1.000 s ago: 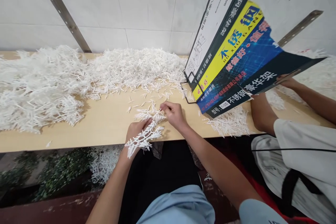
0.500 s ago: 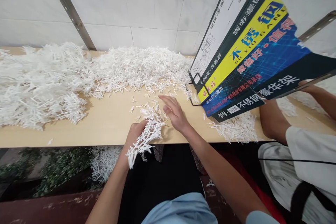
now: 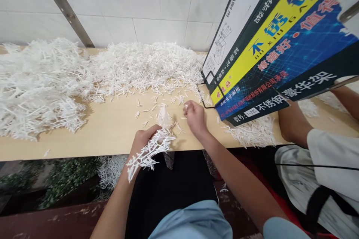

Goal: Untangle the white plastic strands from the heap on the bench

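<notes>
Our left hand, fingers closed round white branched plastic sprig bundle at front edge of light wooden tabletop. Our right hand, fingers curled shut, pinching small white plastic piece.

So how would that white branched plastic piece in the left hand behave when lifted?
The branched piece probably feels light; the left hand holds it by one end. Likely springy rather than floppy, since its thin prongs stick out unsupported. Prongs may snag.

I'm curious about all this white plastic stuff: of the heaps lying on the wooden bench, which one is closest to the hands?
The small loose scatter of white plastic slivers mid-bench, lying between the left hand and right hand. The big piles sit farther back by the tiled wall.
</notes>
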Demonstrator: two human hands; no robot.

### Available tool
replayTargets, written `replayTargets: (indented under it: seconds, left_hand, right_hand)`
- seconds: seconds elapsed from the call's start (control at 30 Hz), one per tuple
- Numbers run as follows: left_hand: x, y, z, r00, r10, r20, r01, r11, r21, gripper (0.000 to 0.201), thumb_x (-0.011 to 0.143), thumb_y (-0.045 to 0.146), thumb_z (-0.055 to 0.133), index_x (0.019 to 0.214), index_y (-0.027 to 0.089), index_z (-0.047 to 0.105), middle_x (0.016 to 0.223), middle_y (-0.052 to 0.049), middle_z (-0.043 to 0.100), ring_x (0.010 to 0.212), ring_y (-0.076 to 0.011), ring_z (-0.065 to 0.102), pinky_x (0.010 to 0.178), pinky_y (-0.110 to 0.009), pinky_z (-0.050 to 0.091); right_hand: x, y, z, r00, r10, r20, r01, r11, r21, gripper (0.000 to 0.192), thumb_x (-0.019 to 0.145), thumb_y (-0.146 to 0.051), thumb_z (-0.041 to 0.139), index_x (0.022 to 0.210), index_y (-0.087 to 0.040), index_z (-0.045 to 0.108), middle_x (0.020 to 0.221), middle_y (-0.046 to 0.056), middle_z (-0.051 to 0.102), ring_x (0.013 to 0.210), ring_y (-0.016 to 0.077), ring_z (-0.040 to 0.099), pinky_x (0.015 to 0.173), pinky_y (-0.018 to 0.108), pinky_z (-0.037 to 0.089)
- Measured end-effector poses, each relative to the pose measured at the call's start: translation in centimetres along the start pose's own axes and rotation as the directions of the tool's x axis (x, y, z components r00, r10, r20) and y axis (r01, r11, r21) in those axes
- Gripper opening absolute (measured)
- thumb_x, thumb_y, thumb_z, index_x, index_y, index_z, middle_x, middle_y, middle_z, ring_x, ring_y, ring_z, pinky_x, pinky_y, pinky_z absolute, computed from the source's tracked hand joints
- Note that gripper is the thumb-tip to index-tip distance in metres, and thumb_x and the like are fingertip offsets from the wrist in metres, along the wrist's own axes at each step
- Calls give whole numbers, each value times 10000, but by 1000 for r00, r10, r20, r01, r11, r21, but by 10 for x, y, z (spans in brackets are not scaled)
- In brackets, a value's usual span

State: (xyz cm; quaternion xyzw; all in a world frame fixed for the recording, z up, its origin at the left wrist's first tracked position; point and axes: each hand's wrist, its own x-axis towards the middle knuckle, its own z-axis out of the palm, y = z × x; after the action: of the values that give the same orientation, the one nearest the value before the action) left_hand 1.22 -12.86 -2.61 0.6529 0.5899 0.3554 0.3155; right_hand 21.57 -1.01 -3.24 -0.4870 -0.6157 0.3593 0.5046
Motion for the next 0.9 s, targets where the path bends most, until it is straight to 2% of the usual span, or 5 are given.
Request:
replayTargets:
  seconds: [0.1, 0.4, 0.5, 0.6, 0.9]
  left_hand:
    - [0, -2, -1, 998, -22, -58, 19, 999, -51, 325, 926, 422, 563, 911, 173, 769, 785, -32, 748, 670, -159, 649, 645, -229, 470]
    - [5, 1, 0, 999, 23, 36, -22, 999, -39, 279, 849, 377, 670, 975, 153, 780, 764, -44, 750, 685, -179, 660, 629, -232, 478]
    - [7, 5, -1, 998, 7, 67, -4, 999, -41, 278, 848, 379, 653, 953, 148, 767, 653, -4, 683, 579, -137, 568, 592, -225, 434]
    - [7, 8, -3, 994, 14, 108, -12, 1000, -24, 238, 854, 364, 644, 914, 155, 740, 604, 38, 610, 558, -101, 482, 571, -202, 379]
    - [10, -1, -7, 993, 28, 112, -25, 999, -22, 188, 814, 350, 674, 825, 164, 694, 598, 38, 570, 580, -105, 458, 559, -205, 361]
  right_hand:
    - [3, 3, 2, 999, 20, -48, -18, 999, 51, 425, 1044, -503, 461, 755, -218, 585, 659, 16, 554, 594, 165, 515, 575, 290, 425]
    - [-7, -25, 2, 885, -306, 350, 332, 943, -14, 436, 1038, -431, 539, 1440, -273, 599, 1440, 111, 629, 1261, 271, 600, 952, 387, 541]
    - [-6, -22, -1, 830, -222, 512, 213, 974, 78, 420, 995, -521, 613, 1291, -236, 697, 1146, 78, 742, 974, 226, 686, 783, 316, 542]
    - [-8, -19, -2, 869, -89, 487, 52, 995, 88, 393, 939, -558, 673, 820, -186, 722, 692, 6, 638, 649, 161, 612, 609, 268, 452]
    - [-10, -12, -4, 970, 49, 238, -95, 977, 189, 396, 873, -542, 736, 685, -205, 647, 559, -13, 536, 512, 131, 456, 501, 280, 351]
